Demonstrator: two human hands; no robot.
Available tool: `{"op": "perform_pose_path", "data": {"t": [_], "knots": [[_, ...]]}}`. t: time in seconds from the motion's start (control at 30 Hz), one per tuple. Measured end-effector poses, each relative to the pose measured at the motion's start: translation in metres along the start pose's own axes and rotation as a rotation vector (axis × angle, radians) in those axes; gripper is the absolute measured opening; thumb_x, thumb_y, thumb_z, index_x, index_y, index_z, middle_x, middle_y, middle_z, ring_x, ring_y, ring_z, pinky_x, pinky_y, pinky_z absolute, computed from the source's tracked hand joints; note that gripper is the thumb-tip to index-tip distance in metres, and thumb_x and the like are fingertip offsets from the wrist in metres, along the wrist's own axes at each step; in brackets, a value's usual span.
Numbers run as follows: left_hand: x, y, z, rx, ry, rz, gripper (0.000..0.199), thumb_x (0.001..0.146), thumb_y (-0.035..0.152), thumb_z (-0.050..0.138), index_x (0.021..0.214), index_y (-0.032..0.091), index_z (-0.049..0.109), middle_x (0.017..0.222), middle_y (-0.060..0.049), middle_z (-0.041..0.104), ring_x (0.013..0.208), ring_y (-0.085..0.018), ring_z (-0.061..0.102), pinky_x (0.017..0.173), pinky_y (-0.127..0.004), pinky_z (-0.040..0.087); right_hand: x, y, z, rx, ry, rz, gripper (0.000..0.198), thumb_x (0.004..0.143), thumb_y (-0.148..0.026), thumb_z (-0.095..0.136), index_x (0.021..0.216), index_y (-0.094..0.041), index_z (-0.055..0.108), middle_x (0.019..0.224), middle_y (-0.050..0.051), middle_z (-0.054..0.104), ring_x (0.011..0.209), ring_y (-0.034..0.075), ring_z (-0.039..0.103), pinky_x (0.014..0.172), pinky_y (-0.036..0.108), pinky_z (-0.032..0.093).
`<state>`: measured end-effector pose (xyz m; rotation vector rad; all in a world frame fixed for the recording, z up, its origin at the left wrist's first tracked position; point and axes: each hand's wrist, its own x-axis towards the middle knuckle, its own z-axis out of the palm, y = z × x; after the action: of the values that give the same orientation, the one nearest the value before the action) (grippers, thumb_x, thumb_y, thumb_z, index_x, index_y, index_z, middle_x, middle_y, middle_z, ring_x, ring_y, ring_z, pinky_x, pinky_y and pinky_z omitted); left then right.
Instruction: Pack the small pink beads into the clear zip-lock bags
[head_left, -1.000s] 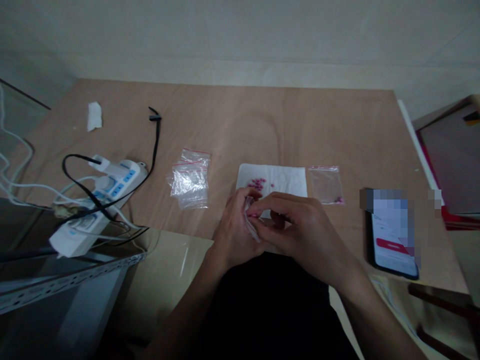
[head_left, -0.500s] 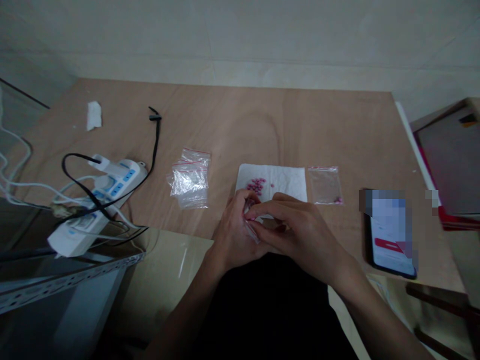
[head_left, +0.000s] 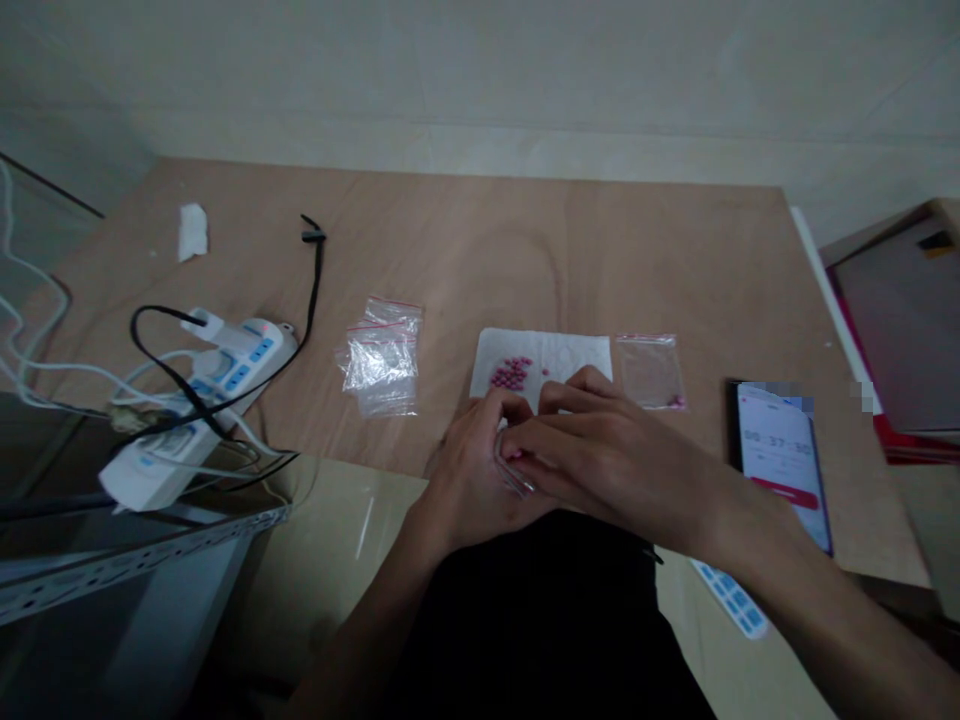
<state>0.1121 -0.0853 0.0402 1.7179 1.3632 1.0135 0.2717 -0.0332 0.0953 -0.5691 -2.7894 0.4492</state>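
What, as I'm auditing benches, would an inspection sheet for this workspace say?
Surface: wooden tabletop, light brown.
Work items: pink pieces on a white sheet; overlapping clear bags to its left; lone bag to its right, pink at its lower corner.
Clutter: paper scrap, lit phone.
Hands: left hand holds what looks like a small bag; right hand is at it, grip unclear.
Cables: black cable and white cables crowd the power strip.
Surroundings: pale wall behind.

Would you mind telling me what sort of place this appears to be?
It looks like an improvised indoor workspace, perhaps at home: a plain wooden table stands before a pale wall, with a cable-laden power strip at its left and clear zip bags lying on it.
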Motion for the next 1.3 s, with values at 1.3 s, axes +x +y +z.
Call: {"op": "perform_pose_path", "data": {"t": [1.3], "knots": [[0.022,-0.012,0.012,-0.082,0.098,0.059,0.044,0.069,0.025,0.074,0.098,0.024,0.042,0.091,0.001,0.054,0.076,-0.014,0.055,0.068,-0.029,0.047,-0.011,-0.003,0.015,0.281,0.318,0.392,0.019,0.092,-0.030,0.060,0.088,-0.018,0.075,0.101,0.011,0.063,0.097,0.022,0.062,0.081,0.037,0.054]]}}
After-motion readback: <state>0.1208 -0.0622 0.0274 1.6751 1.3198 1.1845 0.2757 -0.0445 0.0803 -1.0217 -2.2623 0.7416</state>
